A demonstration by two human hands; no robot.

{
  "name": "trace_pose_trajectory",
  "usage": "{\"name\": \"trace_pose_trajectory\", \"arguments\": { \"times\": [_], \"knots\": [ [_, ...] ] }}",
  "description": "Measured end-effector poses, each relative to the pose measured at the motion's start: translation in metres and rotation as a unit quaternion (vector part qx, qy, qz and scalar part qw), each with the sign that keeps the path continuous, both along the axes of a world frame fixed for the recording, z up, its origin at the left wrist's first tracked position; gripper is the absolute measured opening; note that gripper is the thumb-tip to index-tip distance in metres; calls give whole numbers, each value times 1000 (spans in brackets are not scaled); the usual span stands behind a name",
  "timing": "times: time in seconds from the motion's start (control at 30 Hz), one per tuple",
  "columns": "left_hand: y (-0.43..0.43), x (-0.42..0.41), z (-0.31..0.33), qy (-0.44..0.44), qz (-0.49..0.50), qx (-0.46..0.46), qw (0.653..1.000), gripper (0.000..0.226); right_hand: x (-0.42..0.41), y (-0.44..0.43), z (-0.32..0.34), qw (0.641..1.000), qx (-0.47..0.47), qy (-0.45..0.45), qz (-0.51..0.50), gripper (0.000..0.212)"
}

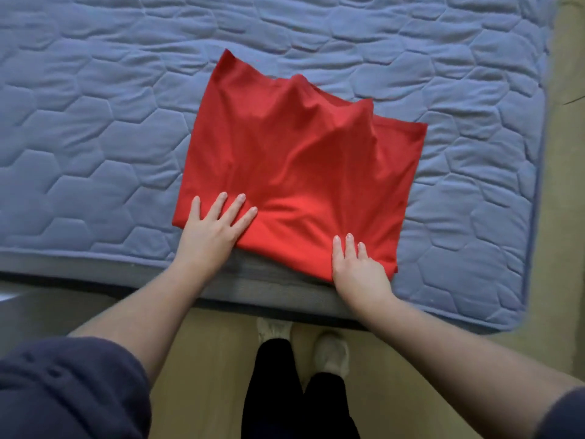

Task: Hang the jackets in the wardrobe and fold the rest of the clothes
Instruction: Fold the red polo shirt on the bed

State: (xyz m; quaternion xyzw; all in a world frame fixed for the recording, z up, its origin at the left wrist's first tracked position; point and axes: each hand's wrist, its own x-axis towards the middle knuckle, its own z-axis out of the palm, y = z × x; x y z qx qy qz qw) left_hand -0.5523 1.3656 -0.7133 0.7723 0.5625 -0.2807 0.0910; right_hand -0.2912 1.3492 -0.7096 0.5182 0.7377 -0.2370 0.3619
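1. I see a blue quilted mattress (95, 128) filling the upper frame, with wooden floor (202, 375) below.
2. The folded red garment (294, 166) lies centre frame, long axis running lower left to upper right.
3. My left hand (212, 229) and right hand (357, 267) press flat on its near edge, fingers spread.

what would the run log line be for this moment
step: folding red garment | place: blue quilted mattress | left hand: flat on near left corner | right hand: flat on near edge | far edge: rumpled
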Motion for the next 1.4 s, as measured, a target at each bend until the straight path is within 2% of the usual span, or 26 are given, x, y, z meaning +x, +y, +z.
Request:
{"name": "trace_pose_trajectory", "arguments": {
  "times": [0.07,0.1,0.13,0.17,0.2,0.23,0.3,0.4,0.43,0.47,0.5,0.57,0.63,0.73,0.8,0.83,0.93,1.0,1.07,1.17,1.3,1.4],
  "knots": [
    [-20,8,9,1,102,10,995,62,-3,-5,5,999,-48,-10,9,61],
    [-30,15,14,-28,181,37,982,60,-2,0,10,996,-85,-10,5,66],
    [-39,22,19,-75,265,76,958,56,-1,9,16,993,-120,-4,-8,70],
    [-48,31,21,-133,352,115,919,49,0,21,22,990,-139,7,-25,70],
    [-54,39,22,-202,444,140,862,41,0,37,28,990,-131,27,-44,65],
    [-57,47,21,-281,539,144,781,35,-1,56,33,991,-99,56,-65,58],
    [-49,65,16,-408,700,85,580,32,-4,97,40,989,17,115,-94,46],
    [-31,84,-2,-497,816,34,293,36,-11,162,37,962,157,179,-136,52],
    [-27,88,-8,-513,830,39,215,36,-13,183,33,955,170,192,-149,57],
    [-24,91,-14,-520,838,45,160,37,-16,201,26,951,171,202,-158,62],
    [-23,94,-20,-524,841,43,128,39,-20,218,18,950,164,208,-164,68],
    [-24,99,-29,-543,833,16,100,39,-29,243,2,952,125,223,-168,80],
    [-23,104,-38,-566,819,-11,89,34,-38,259,-14,957,87,222,-164,90],
    [-26,105,-52,-573,814,-11,89,32,-44,276,-36,978,92,141,-126,92],
    [-29,105,-60,-568,816,-6,106,33,-47,286,-41,984,94,100,-117,83],
    [-31,105,-62,-566,817,-4,112,32,-47,290,-42,985,84,94,-115,70],
    [-31,108,-63,-577,811,0,98,31,-47,297,-37,981,41,124,-143,37],
    [-30,108,-61,-589,805,4,76,31,-45,297,-34,959,-19,176,-221,26],
    [-30,106,-56,-602,796,-4,56,31,-42,293,-28,921,-89,221,-309,13],
    [-32,101,-44,-630,776,-34,33,30,-35,288,-19,893,-125,242,-357,6],
    [-36,95,-16,-641,765,-50,36,35,-23,282,10,863,-121,275,-406,10],
    [-33,82,19,-649,758,-19,54,34,-12,274,53,832,-142,315,-434,21]
  ]
}}
